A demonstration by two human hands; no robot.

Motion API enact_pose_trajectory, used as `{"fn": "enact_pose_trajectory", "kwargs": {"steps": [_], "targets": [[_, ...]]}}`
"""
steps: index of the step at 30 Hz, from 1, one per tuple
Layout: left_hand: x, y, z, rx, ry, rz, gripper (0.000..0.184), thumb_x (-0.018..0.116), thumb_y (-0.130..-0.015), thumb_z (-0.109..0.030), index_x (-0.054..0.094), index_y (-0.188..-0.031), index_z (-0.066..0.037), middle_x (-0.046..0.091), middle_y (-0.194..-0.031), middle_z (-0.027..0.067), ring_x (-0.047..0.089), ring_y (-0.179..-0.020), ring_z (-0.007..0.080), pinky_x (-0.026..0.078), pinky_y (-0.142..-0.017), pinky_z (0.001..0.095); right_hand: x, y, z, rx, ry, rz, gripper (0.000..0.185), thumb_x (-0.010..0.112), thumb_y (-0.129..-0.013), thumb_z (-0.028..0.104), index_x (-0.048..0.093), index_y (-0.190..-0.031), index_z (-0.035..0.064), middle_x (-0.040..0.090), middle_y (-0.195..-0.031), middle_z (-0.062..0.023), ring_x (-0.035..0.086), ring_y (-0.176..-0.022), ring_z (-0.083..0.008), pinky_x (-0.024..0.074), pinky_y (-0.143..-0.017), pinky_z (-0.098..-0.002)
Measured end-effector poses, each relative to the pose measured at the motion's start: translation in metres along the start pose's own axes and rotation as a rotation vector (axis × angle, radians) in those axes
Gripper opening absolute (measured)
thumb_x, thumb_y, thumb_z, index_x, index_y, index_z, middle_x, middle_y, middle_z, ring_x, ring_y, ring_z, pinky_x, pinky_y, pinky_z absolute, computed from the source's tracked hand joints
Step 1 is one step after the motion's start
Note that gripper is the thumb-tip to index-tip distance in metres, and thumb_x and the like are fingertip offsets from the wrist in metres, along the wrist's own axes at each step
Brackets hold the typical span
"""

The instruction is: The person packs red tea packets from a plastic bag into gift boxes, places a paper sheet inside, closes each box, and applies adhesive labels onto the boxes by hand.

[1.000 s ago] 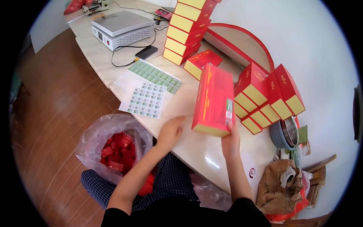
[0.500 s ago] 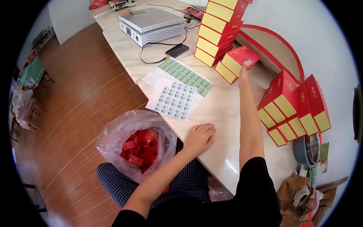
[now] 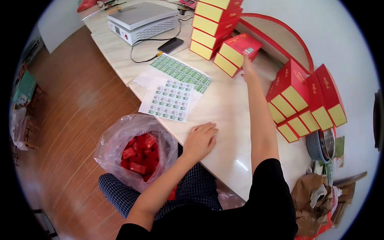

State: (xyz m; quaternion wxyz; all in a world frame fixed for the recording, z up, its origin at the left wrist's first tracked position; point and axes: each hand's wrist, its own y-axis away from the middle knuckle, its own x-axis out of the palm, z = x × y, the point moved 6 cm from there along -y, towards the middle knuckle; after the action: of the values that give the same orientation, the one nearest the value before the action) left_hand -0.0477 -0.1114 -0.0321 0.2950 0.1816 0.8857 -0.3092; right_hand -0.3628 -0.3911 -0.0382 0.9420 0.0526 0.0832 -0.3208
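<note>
Touching a red-and-yellow carton (image 3: 238,46) atop a matching lower carton (image 3: 226,65)

The red-and-yellow carton is sitting just beside a tall carton stack (image 3: 207,27). The right hand (image 3: 248,69) is meeting its near corner; whether it is gripping cannot be told. Good handling is probably calling for light pressure and flush edges. The left hand (image 3: 201,141) is resting palm-down, empty, loosely spread, on the marble-patterned table (image 3: 229,114). A QR-code label sheet (image 3: 170,100) is lying nearby; brown plank flooring (image 3: 82,128) is stretching beyond

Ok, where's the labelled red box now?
Head view, upper right of centre: the labelled red box sits atop another box, by the right hand, just right of the tall stack.
</note>
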Motion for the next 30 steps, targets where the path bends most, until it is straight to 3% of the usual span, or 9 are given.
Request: {"fn": "enact_pose_trajectory", "kwargs": {"steps": [3,5,7,11,16,19,23,27,30], "targets": [[0.0,0.0,-0.001,0.006,-0.004,0.0,0.025,0.061,-0.083,-0.012,0.066,-0.107,-0.007,0.062,-0.122,0.0079,0.054,-0.119,0.0248,0.039,-0.099,0.0393,-0.018,0.001,0.022,-0.179,0.145,-0.085,0.098,0.049,-0.09,0.057,0.007,-0.147,-0.0107,0.021,-0.151,-0.029,0.03,-0.139,-0.0362,0.0217,-0.114,-0.0405],[-0.002,0.0,0.0,-0.003,-0.012,-0.002,0.025,0.061,-0.083,-0.012,0.066,-0.107,-0.007,0.062,-0.122,0.008,0.054,-0.119,0.025,0.039,-0.099,0.0393,-0.05,0.088,0.125,-0.582,0.719,-0.25,0.09,0.051,-0.089,0.054,0.02,-0.146,-0.0074,0.041,-0.139,-0.031,0.041,-0.13,-0.0393,0.0306,-0.109,-0.0448],[-0.002,0.001,-0.001,0.0,0.003,-0.003,0.024,0.061,-0.083,-0.012,0.066,-0.107,-0.007,0.062,-0.122,0.0081,0.054,-0.119,0.0251,0.038,-0.099,0.0393,-0.091,0.113,0.171,-0.648,1.027,-0.429,0.076,0.054,-0.087,0.051,0.039,-0.138,-0.0023,0.055,-0.124,-0.0274,0.049,-0.121,-0.0402,0.0395,-0.102,-0.0479],[-0.002,0.0,-0.001,0.016,-0.013,-0.025,0.023,0.061,-0.083,-0.012,0.066,-0.104,-0.006,0.062,-0.12,0.0091,0.054,-0.118,0.025,0.039,-0.099,0.0389,-0.191,0.095,0.183,-0.287,1.352,-0.568,0.067,0.054,-0.085,0.057,0.055,-0.128,0.0054,0.057,-0.125,-0.0214,0.05,-0.122,-0.0381,0.0434,-0.098,-0.0487],[-0.005,0.001,-0.001,0.021,-0.002,-0.051,0.021,0.061,-0.083,-0.011,0.066,-0.102,-0.004,0.063,-0.118,0.0103,0.055,-0.117,0.0251,0.039,-0.099,0.0385,-0.249,0.066,0.116,0.162,1.083,-0.43,0.1,0.055,-0.071,0.077,0.034,-0.148,0.016,0.028,-0.151,-0.0241,0.024,-0.14,-0.041,0.0175,-0.112,-0.0553],[-0.006,0.005,-0.003,0.014,-0.007,-0.041,0.021,0.061,-0.083,-0.011,0.066,-0.102,-0.004,0.063,-0.119,0.0103,0.055,-0.117,0.0249,0.039,-0.099,0.0384,-0.257,0.045,0.105,0.199,1.113,-0.29,0.114,0.051,-0.064,0.086,0.022,-0.152,0.0187,0.023,-0.156,-0.0155,0.011,-0.142,-0.0479,0.006,-0.112,-0.0597],[-0.003,0.003,0.003,0.007,0.006,-0.057,0.021,0.06,-0.083,-0.012,0.066,-0.103,-0.006,0.063,-0.12,0.0085,0.054,-0.118,0.0251,0.039,-0.098,0.0396,-0.245,0.059,0.119,0.267,1.154,-0.365,0.114,0.053,-0.061,0.085,0.026,-0.151,0.0205,0.021,-0.157,-0.0135,0.012,-0.143,-0.0456,0.0077,-0.112,-0.0604],[-0.002,0.005,0.003,0.015,0.007,-0.064,0.021,0.06,-0.084,-0.013,0.066,-0.102,-0.006,0.063,-0.12,0.0092,0.055,-0.116,0.0255,0.04,-0.098,0.0398,-0.226,0.08,0.123,0.254,1.222,-0.137,0.111,0.06,-0.062,0.075,0.028,-0.15,0.0163,0.021,-0.157,-0.0103,0.017,-0.145,-0.0339,0.0126,-0.113,-0.0561],[-0.004,0.007,0.004,0.017,0.01,-0.075,0.022,0.059,-0.085,-0.013,0.065,-0.104,-0.006,0.063,-0.12,0.0108,0.055,-0.116,0.0259,0.039,-0.098,0.0403,-0.224,0.108,0.118,0.169,1.157,-0.153,0.107,0.064,-0.061,0.072,0.026,-0.15,0.0244,0.019,-0.157,-0.015,0.017,-0.142,-0.0415,0.0134,-0.111,-0.0596]]}}
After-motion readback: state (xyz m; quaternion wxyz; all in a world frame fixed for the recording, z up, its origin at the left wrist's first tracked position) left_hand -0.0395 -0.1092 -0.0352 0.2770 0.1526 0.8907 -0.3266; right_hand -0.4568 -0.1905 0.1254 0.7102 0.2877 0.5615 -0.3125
